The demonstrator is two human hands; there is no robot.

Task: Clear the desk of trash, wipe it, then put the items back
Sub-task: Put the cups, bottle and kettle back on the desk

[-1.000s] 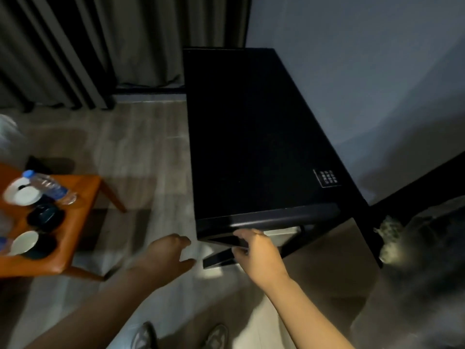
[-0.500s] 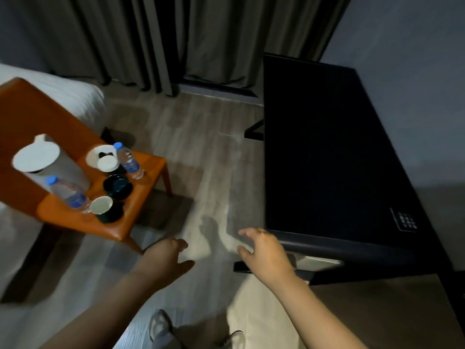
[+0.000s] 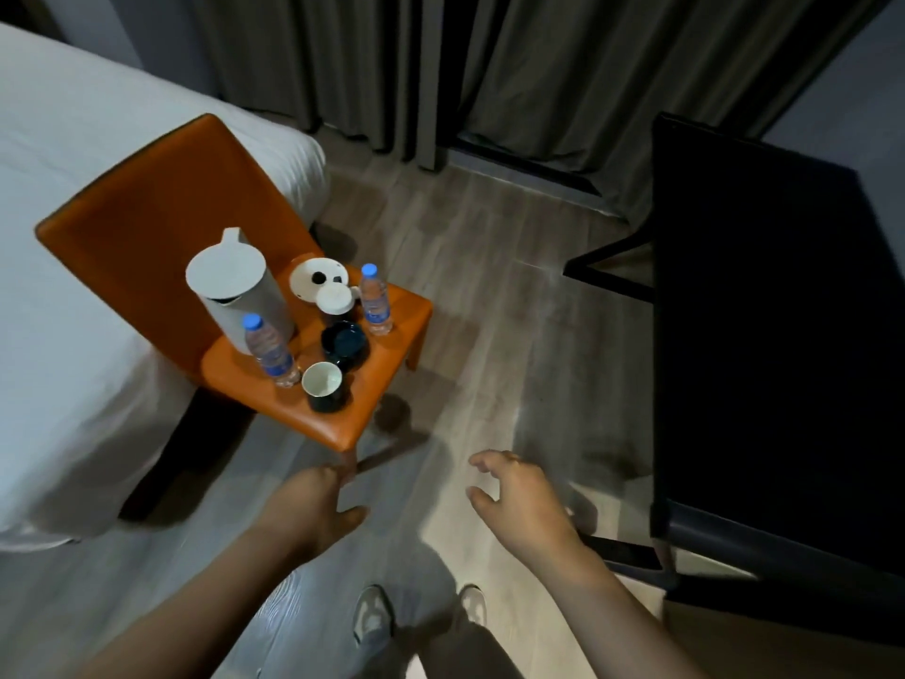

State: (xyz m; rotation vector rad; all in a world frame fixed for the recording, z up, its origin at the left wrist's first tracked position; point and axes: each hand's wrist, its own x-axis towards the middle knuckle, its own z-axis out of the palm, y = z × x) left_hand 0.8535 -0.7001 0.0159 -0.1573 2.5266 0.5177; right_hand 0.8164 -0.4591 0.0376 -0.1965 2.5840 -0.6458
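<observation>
1. the left hand [image 3: 309,507] hangs over the floor [image 3: 489,335] with fingers loosely curled, gripping nothing, near the front corner of the orange chair [image 3: 147,227].
2. the right hand [image 3: 526,502] is released too, fingers spread and bent, clear of the desk's near edge.
3. the desk [image 3: 783,345], black-topped, runs along the right side of the view (its surface is too dark to make out any detail).
4. the items stand on the chair seat:
   - the near bottle [image 3: 270,352] and the far bottle [image 3: 375,300] are clear plastic with blue caps and blue label bands. the print is too small to read, and the fill cannot be told.
   - the cup [image 3: 323,387], dark outside, shows a white inside, just beside the near bottle.
   - a dark blue dish [image 3: 345,341] sits between the cup and a second cup [image 3: 335,300], whose top is white.
   - the white kettle [image 3: 235,286], lid shut, stands at the back left, with its round white base [image 3: 313,276] beside it.
5. a white bed [image 3: 73,213] lies behind the chair and grey curtains [image 3: 538,66] hang at the far wall.
6. two shoes [image 3: 372,617] show at the bottom.
</observation>
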